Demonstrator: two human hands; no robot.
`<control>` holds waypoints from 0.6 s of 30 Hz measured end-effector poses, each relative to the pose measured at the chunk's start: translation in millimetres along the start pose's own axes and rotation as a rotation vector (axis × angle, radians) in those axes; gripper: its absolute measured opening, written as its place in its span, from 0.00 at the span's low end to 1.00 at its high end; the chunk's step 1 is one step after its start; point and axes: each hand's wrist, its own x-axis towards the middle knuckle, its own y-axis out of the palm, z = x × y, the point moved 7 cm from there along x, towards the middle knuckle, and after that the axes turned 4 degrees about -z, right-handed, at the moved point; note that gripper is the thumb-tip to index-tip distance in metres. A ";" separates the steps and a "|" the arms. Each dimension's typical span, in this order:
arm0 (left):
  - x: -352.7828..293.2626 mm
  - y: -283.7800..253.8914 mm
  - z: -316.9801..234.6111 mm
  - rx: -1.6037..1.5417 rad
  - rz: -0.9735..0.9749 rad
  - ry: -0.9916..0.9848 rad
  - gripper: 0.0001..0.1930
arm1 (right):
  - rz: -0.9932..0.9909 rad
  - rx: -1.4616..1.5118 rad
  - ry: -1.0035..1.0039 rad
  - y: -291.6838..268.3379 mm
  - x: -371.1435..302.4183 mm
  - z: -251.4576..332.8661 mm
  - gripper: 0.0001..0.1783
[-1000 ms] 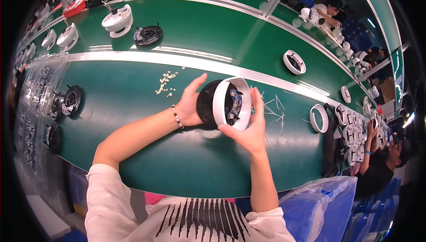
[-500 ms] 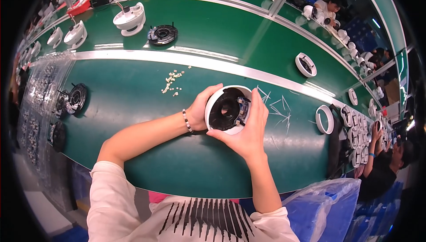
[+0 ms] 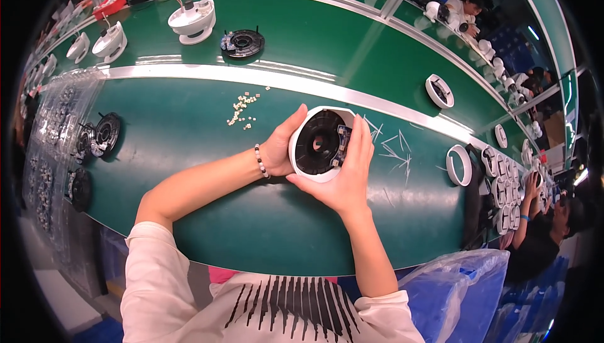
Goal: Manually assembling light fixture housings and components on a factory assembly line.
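White round housing [image 3: 318, 177], one: between the two hands, over the green bench top [image 3: 264, 242], open face up and tilted toward the wearer. Contents: black disc [image 3: 312, 134] with a central hole; small blue circuit board [image 3: 343, 139] along its right side.

Left hand [image 3: 279, 148]: grasping the housing's left side, thumb at the upper-left rim, other fingers largely hidden.

Right hand [image 3: 346, 182]: grasping the right side, fingers along the wall, thumb at the lower rim.

Beaded bracelet [image 3: 260, 161], one: left wrist.

Small pale parts [image 3: 240, 108], scattered: bench, beyond the left hand.

Thin white strips [image 3: 397, 150], loose: right of the right hand.

White ring [image 3: 458, 165], one: farther right, near grouped white-rimmed housings [image 3: 501, 189].

Black disc assembly [image 3: 245, 44], one: green surface beyond the bench's pale rail [image 3: 207, 72].
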 end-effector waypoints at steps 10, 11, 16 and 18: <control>1.2 21.0 -10.5 -0.009 -0.131 0.212 0.23 | -0.237 0.121 0.062 -3.9 -9.0 1.1 0.65; 1.4 20.0 -8.4 -0.042 -0.150 0.210 0.23 | -0.237 0.105 0.018 -9.6 -8.8 1.8 0.65; 12.6 -13.9 -22.8 0.007 -0.437 0.147 0.22 | -0.223 0.191 -0.092 -38.3 4.4 -33.8 0.52; 12.5 -22.8 -37.0 0.094 -0.554 0.150 0.23 | -0.383 0.056 -0.019 -82.1 15.7 -82.8 0.30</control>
